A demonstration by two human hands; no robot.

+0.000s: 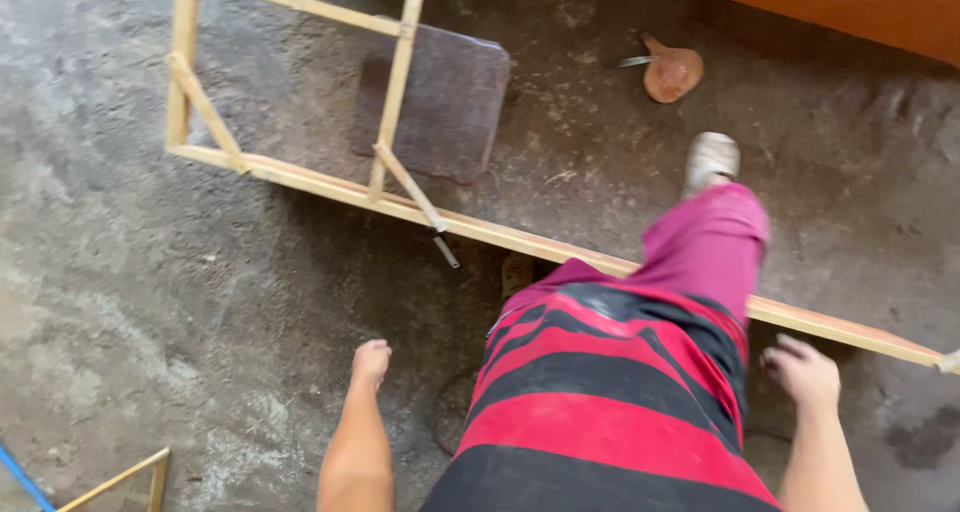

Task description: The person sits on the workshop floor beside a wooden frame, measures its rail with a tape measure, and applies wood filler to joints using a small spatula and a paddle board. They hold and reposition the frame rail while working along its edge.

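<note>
Both hands empty over floor, wooden frame (500,234) across mid-frame.
My L hand (370,360) loosely curled lower centre; R hand (803,372) fingers apart, lower right, near frame rail.

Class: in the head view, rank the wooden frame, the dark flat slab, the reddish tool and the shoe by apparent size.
1. wooden frame
2. dark flat slab
3. and 4. reddish tool and shoe: they look alike, so no ranking between them.

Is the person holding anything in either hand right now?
No. Left hand and right hand hang empty above the grey concrete floor, near the long pale wooden frame.
</note>
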